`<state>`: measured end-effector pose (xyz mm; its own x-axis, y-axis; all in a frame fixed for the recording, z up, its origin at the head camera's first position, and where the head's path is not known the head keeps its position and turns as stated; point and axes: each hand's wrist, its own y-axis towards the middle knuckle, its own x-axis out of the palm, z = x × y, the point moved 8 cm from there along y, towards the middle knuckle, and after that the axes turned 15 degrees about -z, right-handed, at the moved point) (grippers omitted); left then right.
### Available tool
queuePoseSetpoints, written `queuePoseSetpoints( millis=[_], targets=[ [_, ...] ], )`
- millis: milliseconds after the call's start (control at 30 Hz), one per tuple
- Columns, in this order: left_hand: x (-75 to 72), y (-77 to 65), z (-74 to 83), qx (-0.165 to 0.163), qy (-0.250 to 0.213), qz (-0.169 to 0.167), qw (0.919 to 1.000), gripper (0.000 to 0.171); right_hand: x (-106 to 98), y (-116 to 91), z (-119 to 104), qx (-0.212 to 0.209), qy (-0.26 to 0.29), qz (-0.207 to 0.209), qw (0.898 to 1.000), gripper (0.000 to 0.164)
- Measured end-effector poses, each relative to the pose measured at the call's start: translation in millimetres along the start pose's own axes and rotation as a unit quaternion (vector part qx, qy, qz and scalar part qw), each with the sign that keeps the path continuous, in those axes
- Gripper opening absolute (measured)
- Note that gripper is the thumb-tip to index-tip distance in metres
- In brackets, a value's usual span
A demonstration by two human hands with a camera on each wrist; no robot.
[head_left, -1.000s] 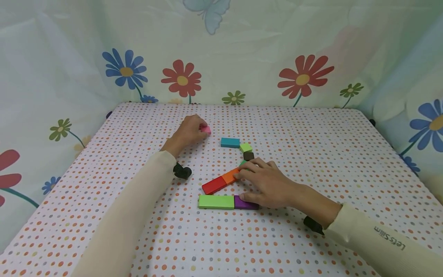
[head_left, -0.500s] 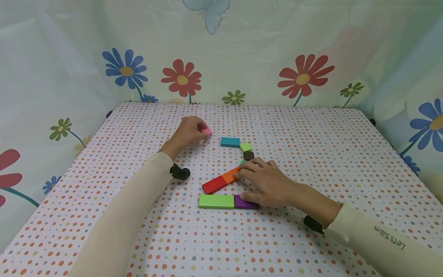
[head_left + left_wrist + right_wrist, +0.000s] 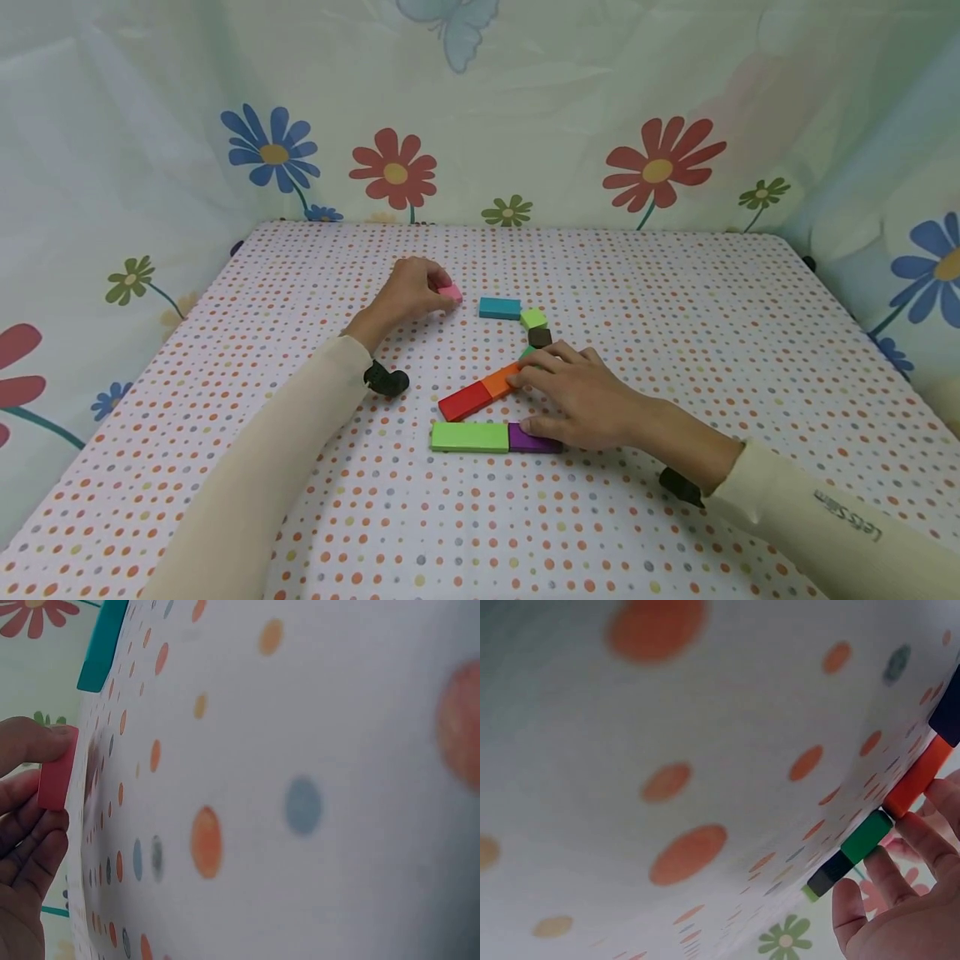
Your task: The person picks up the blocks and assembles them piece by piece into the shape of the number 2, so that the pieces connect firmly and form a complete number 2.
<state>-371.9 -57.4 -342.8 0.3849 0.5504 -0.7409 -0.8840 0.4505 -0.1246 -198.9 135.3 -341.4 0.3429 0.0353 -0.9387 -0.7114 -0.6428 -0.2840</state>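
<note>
My left hand (image 3: pixel 407 292) pinches a small pink block (image 3: pixel 452 293) between thumb and fingers, just left of a teal block (image 3: pixel 499 308). In the left wrist view the pink block (image 3: pixel 58 772) is tilted, close over the tablecloth. From the teal block a bent row runs through a small lime block (image 3: pixel 533 318), a dark block (image 3: pixel 539 337), a green block (image 3: pixel 867 835), an orange block (image 3: pixel 498 382) and a red block (image 3: pixel 464 401). My right hand (image 3: pixel 581 400) rests over this row, fingertips at the green and orange blocks, thumb on a purple block (image 3: pixel 536 439).
A long lime block (image 3: pixel 469 437) lies end to end with the purple one, in front of the red block. Dotted cloth (image 3: pixel 480 533) covers the table. A flowered curtain (image 3: pixel 525 108) rises behind it and at both sides. Dark wrist cameras (image 3: pixel 387 380) sit by each cuff.
My left hand has moved slightly right and nearer to me with the pink block, toward the teal block. The right hand and the other blocks have stayed in place.
</note>
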Motion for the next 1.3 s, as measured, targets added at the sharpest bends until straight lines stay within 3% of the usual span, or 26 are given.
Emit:
queuePoseSetpoints(
  millis=[233,633,1300],
  targets=[
    [6.5,-1.5,0.2,-0.007,-0.012,-0.017,0.9998,0.034,1.9,-1.6,-1.5,0.005,-0.009,-0.011,1.0,0.048],
    [14.4,-1.8,5.8,0.009,-0.005,-0.039,0.9992,0.031,1.4,0.5,0.3,0.01,-0.012,-0.021,1.0,0.049],
    [17.3,0.0,15.9,0.041,0.018,-0.043,0.9981,0.03,-0.8,2.0,0.0,0.007,-0.01,-0.016,1.0,0.048]
  ],
)
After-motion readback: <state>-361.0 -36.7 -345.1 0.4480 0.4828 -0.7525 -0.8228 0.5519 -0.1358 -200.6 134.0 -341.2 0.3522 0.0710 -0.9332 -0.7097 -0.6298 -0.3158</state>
